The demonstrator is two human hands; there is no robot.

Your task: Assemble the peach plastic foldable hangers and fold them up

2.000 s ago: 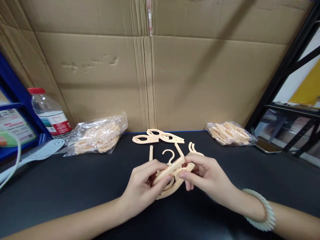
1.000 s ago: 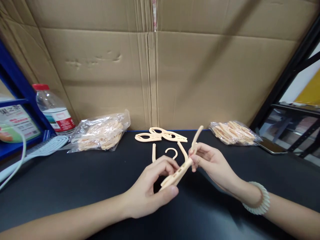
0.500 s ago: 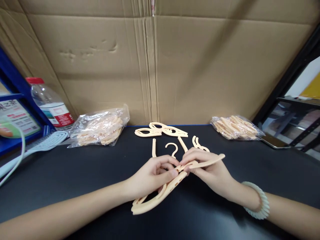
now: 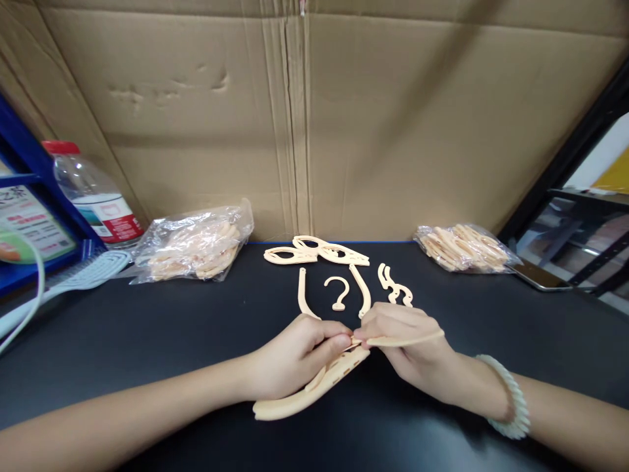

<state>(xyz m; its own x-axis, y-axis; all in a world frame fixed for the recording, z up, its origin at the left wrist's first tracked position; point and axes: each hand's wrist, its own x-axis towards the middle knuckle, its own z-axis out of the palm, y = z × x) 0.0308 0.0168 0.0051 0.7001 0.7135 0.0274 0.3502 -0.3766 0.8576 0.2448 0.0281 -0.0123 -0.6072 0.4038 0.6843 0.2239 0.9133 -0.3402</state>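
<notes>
Low over the matte black surface (image 4: 196, 328), the cream, curved, slotted plastic frame (image 4: 295, 404) lies beneath the left hand (image 4: 302, 357), its long axis slanting toward the right hand (image 4: 410, 357); the left is nearer. The left hand closes around it in a pinch; the right hand tightly pinches a slim, curved cream plastic strip (image 4: 405, 340).

Medium, fairly even indoor light, seemingly from above. A soft diagonal shadow crosses the creased brown cardboard wall (image 4: 206, 177), upper right. I get sharp glints off the crinkled clear plastic bag (image 4: 191, 242) and a faint sheen on the flat black tabletop (image 4: 147, 328) below my bare right hand (image 4: 410, 344). Wide lens: the red-capped clear plastic bottle (image 4: 98, 190) leans, stretched; the black metal rack (image 4: 609, 249) is soft.
</notes>
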